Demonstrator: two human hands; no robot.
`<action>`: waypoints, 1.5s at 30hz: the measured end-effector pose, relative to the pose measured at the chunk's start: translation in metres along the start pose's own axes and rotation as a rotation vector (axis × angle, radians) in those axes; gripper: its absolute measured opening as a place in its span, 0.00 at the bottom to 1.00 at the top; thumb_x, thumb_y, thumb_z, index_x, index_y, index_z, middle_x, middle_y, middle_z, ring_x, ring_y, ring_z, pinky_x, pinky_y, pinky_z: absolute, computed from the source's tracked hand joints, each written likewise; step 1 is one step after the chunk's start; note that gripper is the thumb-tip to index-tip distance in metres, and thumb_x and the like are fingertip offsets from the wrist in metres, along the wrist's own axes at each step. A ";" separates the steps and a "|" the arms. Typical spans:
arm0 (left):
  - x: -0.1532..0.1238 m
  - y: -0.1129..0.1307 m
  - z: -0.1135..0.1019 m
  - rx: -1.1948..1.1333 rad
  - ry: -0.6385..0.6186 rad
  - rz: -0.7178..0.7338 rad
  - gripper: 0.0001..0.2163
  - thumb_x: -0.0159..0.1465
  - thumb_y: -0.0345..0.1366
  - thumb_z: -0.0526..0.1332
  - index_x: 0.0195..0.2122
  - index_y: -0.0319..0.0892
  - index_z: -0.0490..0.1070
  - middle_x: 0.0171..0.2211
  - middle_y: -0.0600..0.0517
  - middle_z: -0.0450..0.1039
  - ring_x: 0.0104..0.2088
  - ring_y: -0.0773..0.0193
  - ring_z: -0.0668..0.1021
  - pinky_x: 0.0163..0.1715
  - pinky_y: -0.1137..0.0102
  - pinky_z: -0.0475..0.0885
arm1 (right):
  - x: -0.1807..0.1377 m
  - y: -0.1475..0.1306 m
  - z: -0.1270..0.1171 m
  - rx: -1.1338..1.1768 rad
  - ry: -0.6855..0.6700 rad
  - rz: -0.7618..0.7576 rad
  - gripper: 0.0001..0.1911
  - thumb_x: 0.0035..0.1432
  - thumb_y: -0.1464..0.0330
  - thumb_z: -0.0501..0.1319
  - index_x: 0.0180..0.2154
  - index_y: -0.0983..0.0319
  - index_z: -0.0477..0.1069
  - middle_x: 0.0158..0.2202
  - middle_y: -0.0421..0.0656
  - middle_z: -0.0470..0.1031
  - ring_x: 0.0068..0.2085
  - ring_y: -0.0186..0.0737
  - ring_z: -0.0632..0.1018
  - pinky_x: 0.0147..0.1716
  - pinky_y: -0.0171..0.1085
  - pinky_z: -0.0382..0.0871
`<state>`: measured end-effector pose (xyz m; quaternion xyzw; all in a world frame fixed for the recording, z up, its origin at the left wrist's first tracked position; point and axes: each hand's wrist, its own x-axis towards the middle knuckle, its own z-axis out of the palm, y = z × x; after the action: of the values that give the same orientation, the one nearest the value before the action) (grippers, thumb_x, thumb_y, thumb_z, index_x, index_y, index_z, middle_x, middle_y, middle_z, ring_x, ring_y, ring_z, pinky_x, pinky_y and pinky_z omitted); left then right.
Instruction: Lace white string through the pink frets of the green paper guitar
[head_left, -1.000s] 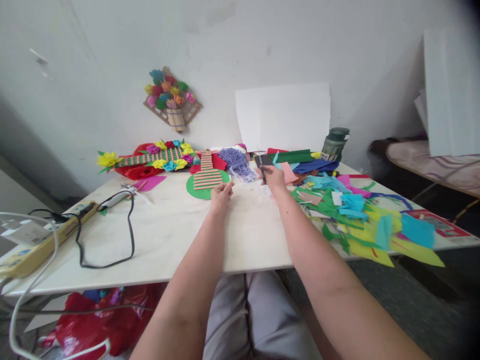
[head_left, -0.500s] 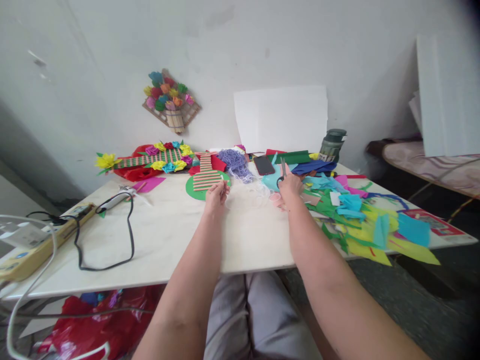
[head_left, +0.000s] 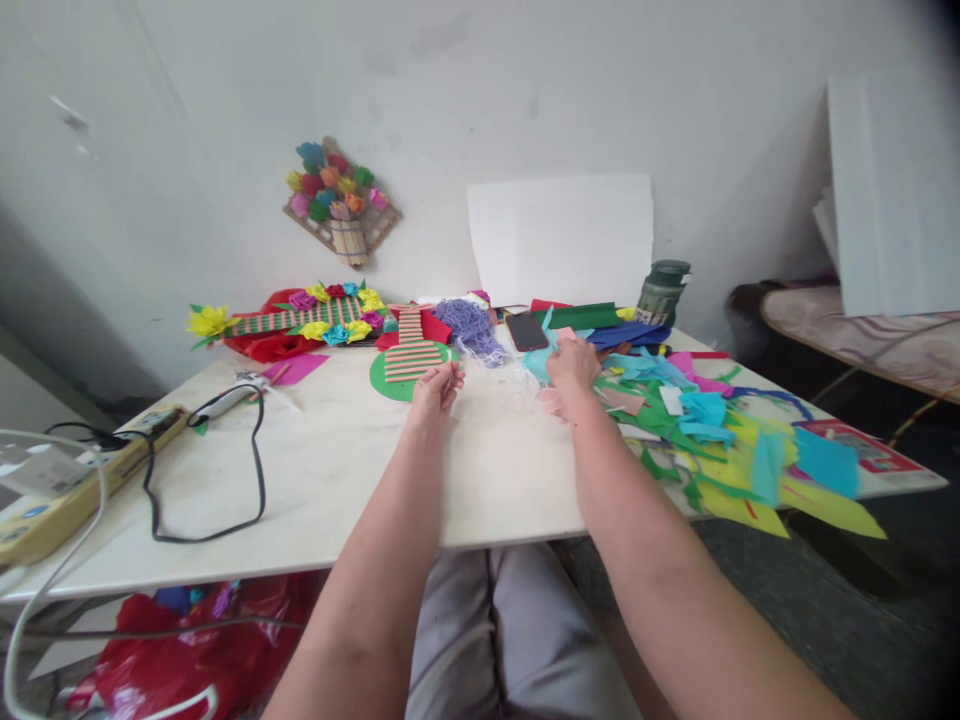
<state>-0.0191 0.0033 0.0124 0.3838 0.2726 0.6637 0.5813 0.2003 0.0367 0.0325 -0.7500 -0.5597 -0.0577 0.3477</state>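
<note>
My left hand (head_left: 438,388) is closed in a pinch at the right edge of a green disc (head_left: 381,378). A small pale bit shows at its fingertips, too small to name. Striped sticks (head_left: 412,362) lie side by side across the disc and up a narrow neck, in a guitar shape. My right hand (head_left: 574,366) reaches down over light blue paper (head_left: 535,364) and pink scraps (head_left: 550,402). Its fingers are partly hidden, and whether it holds anything cannot be seen. The scissors do not show now. A phone (head_left: 527,332) lies just left of that hand.
Purple yarn (head_left: 469,328) lies behind the hands. Coloured paper scraps (head_left: 705,430) cover the table's right side. A dark bottle (head_left: 663,292) stands at the back. To the left are a flower-trimmed guitar shape (head_left: 292,320), a power strip (head_left: 90,490) and a black cable (head_left: 260,470).
The scissors, whose blades stood up beside my right hand, are out of sight. My right hand has shifted slightly left and farther forward, onto the paper. My left hand has hardly moved.
</note>
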 end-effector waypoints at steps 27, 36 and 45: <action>0.002 0.005 -0.003 -0.062 0.150 0.052 0.12 0.50 0.40 0.64 0.28 0.38 0.65 0.22 0.51 0.72 0.14 0.76 0.64 0.09 0.79 0.44 | -0.001 -0.013 0.017 0.388 -0.139 -0.052 0.16 0.52 0.68 0.53 0.41 0.60 0.74 0.41 0.43 0.75 0.42 0.38 0.74 0.44 0.36 0.64; -0.003 0.031 -0.012 -0.343 0.146 0.156 0.07 0.58 0.34 0.59 0.25 0.40 0.63 0.20 0.56 0.63 0.15 0.79 0.59 0.10 0.82 0.51 | -0.013 -0.027 0.020 0.506 -0.687 -0.654 0.22 0.42 0.79 0.53 0.38 0.61 0.76 0.43 0.42 0.76 0.47 0.38 0.73 0.49 0.34 0.61; 0.000 0.043 -0.025 -0.408 0.188 0.233 0.06 0.60 0.32 0.58 0.26 0.40 0.64 0.22 0.56 0.63 0.18 0.80 0.64 0.13 0.85 0.56 | -0.043 -0.058 0.010 0.787 -1.193 -0.594 0.16 0.41 0.68 0.64 0.37 0.64 0.74 0.23 0.37 0.71 0.25 0.29 0.69 0.26 0.29 0.61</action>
<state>-0.0644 -0.0020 0.0334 0.2240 0.1399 0.8004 0.5382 0.1308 0.0162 0.0308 -0.2939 -0.8092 0.4685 0.1981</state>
